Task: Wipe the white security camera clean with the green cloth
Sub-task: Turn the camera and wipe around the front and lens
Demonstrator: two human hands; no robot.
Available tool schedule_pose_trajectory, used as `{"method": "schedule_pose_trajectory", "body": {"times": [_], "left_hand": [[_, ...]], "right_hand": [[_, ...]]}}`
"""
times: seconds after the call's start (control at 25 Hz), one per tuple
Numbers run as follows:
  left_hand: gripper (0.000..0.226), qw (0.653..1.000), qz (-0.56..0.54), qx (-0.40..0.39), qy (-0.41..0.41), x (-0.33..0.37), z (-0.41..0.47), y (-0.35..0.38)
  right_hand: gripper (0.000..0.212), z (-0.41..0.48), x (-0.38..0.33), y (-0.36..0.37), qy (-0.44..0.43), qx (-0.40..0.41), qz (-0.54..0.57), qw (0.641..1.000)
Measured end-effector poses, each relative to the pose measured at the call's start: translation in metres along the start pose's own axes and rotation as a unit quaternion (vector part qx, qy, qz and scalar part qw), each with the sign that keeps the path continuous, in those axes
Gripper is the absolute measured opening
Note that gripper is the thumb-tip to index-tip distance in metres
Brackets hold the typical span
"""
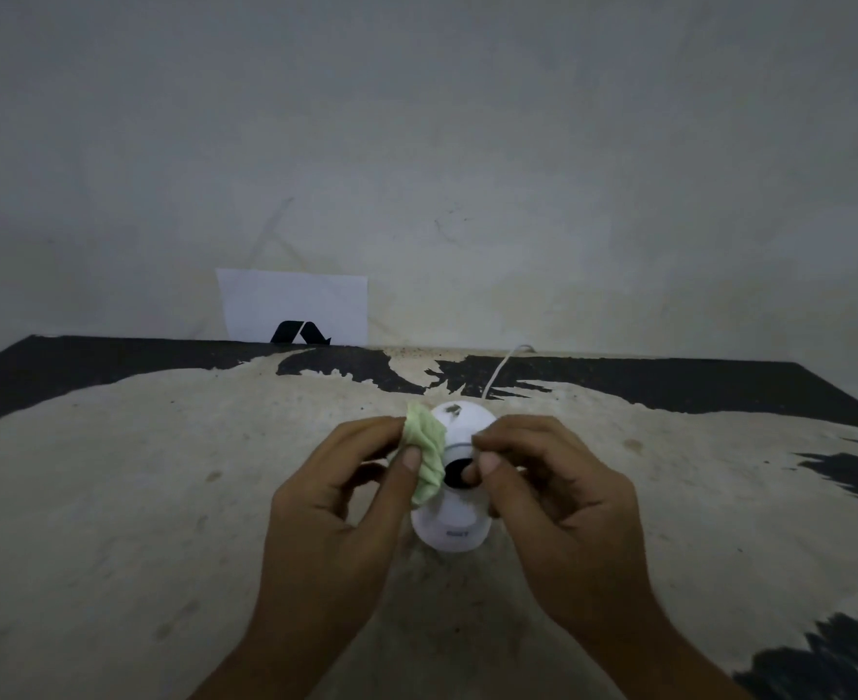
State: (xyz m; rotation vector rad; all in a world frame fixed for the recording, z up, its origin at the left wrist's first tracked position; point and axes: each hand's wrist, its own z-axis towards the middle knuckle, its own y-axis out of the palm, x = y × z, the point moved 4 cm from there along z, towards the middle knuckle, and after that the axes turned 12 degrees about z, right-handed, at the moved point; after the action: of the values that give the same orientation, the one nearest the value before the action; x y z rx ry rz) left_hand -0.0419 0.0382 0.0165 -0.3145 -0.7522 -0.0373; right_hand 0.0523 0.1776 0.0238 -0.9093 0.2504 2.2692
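Observation:
The white security camera (459, 426) stands upright on its round base in the middle of the table, its dark lens facing me. My left hand (336, 502) pinches the small green cloth (426, 447) and presses it against the camera's left side, beside the lens. My right hand (558, 492) grips the camera's right side, with the thumb tip at the lens rim. The lower sides of the camera are hidden by my fingers.
The table (139, 497) has a worn beige-and-black patterned top. A white cable (500, 371) runs from behind the camera toward the wall. A white paper sheet with a black logo (293, 308) leans against the wall at the back left.

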Motion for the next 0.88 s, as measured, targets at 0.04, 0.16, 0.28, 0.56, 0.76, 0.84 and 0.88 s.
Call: {"method": "schedule_pose_trajectory", "body": {"times": [0.04,0.16,0.28,0.56,0.76,0.84,0.88], "left_hand": [[0.021,1.0,0.019,0.016,-0.002,0.0,0.004,-0.003],[0.019,0.995,0.084,0.039,0.028,0.004,0.013,-0.006],[0.022,0.981,0.157,-0.014,0.109,0.015,0.015,0.005],[0.031,0.955,0.22,-0.113,0.164,0.018,0.029,0.019],[0.032,0.954,0.214,-0.114,0.177,0.019,0.037,0.02],[0.029,0.961,0.209,-0.111,0.141,0.014,0.041,0.019],[0.026,0.963,0.211,-0.115,0.125,0.011,0.043,0.019]], "right_hand": [[0.013,0.0,0.004,-0.004,-0.004,0.021,-0.032,0.999],[0.018,-0.004,0.018,-0.008,0.037,0.038,-0.084,0.995],[0.051,-0.008,0.029,0.001,0.138,-0.029,-0.043,0.989],[0.083,-0.007,0.038,0.006,0.235,-0.073,-0.037,0.968],[0.079,-0.006,0.035,0.004,0.218,-0.081,-0.051,0.971],[0.075,-0.005,0.034,0.004,0.206,-0.071,-0.06,0.974],[0.074,-0.005,0.035,0.004,0.205,-0.065,-0.067,0.974]]}}
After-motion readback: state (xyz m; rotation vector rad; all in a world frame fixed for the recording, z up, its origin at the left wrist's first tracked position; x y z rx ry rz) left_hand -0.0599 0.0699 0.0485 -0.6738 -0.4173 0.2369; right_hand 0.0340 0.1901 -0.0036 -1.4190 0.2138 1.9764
